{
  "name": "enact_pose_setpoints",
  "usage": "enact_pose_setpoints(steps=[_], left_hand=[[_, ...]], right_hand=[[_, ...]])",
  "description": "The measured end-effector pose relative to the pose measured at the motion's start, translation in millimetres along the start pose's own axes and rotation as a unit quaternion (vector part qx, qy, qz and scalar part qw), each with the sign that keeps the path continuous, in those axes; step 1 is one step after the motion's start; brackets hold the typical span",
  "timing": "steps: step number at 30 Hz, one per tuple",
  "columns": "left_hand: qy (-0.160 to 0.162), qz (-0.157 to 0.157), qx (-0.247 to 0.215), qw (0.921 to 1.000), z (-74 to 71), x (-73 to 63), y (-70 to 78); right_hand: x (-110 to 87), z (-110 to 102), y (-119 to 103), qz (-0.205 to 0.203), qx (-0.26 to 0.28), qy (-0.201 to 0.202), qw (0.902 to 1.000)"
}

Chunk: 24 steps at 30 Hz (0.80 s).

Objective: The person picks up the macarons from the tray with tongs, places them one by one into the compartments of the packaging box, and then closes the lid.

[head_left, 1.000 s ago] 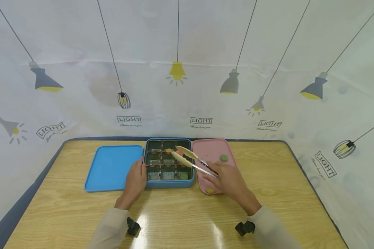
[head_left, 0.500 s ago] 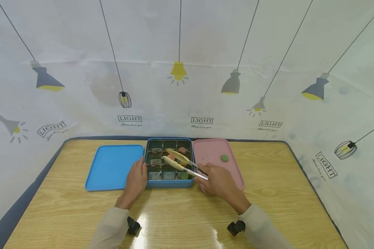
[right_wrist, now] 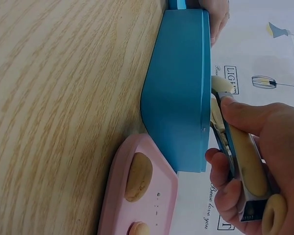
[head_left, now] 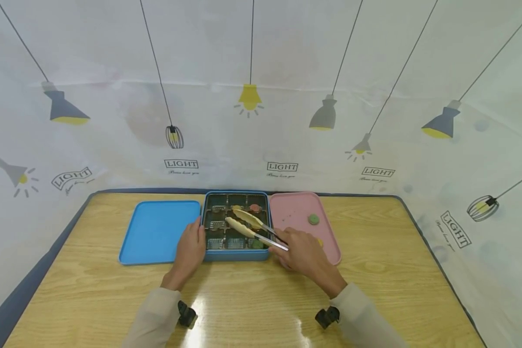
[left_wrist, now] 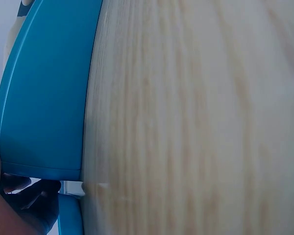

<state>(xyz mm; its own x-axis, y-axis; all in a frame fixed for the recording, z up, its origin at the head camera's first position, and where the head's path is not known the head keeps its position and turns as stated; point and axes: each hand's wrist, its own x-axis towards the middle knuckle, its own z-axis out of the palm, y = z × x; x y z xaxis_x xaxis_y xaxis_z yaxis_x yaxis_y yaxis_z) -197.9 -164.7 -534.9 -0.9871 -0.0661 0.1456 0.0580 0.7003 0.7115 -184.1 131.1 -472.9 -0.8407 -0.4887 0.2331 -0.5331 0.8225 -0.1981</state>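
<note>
My left hand point(head_left: 190, 249) holds the left side of a blue box point(head_left: 237, 255), its thumb over the rim and its fingers along the outer wall. A clear divided insert fills the box; a red round piece point(head_left: 254, 208), a yellow piece point(head_left: 237, 208) and a green piece point(head_left: 256, 244) sit in separate compartments. My right hand point(head_left: 302, 251) grips metal tongs point(head_left: 269, 240) with cream tips, thumb on one arm and fingers curled round the other. The tips stand apart over the middle of the insert and partly hide what lies beneath.
A pink tray point(head_left: 289, 205) lies against the box's right side with a green round cookie point(head_left: 313, 219); a tan cookie point(right_wrist: 139, 177) lies near its front edge. A flat blue lid point(head_left: 158, 234) is on the wooden table point(head_left: 226, 299) at left. A printed curtain point(head_left: 261, 135) hangs behind.
My right hand has moved left and slightly forward. The red piece between the tong tips, visible half a second ago, no longer shows there. My left hand has stayed on the box.
</note>
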Motion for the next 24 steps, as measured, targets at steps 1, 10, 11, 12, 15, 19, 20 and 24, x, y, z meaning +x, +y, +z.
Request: enact_pose_setpoints(steps=[1,10,11,12,15,19,20,24], left_hand=[[-0.001,-0.002,-0.002,1.0000,-0.2,0.2,-0.1],[0.014,0.011,0.009,0.9998,1.0,-0.7,0.4],[0.013,0.011,0.009,0.9998,0.9,-1.0,0.8],[0.014,0.011,0.007,0.9998,1.1,-1.2,1.0],[0.011,0.009,0.005,0.9999,1.1,-1.9,1.3],[0.005,0.005,0.001,1.0000,0.5,-2.0,1.1],[0.006,0.006,0.001,1.0000,0.2,-2.2,1.2],[0.011,0.010,0.003,0.9999,-0.7,-2.5,1.8]], right_hand=[[0.0,0.2,0.1,-0.002,-0.001,0.002,1.0000],[-3.6,-3.2,10.0,0.014,0.010,0.014,0.9998],[-4.2,-4.6,13.4,0.019,0.010,0.018,0.9996],[-5.0,-6.5,17.2,0.024,0.011,0.023,0.9994],[-9.3,-13.0,31.7,0.044,0.013,0.026,0.9986],[-21.1,-21.0,53.9,0.075,0.025,0.016,0.9967],[-25.0,-22.3,59.5,0.082,0.027,0.013,0.9962],[-40.0,-27.5,78.9,0.115,0.028,0.003,0.9930]])
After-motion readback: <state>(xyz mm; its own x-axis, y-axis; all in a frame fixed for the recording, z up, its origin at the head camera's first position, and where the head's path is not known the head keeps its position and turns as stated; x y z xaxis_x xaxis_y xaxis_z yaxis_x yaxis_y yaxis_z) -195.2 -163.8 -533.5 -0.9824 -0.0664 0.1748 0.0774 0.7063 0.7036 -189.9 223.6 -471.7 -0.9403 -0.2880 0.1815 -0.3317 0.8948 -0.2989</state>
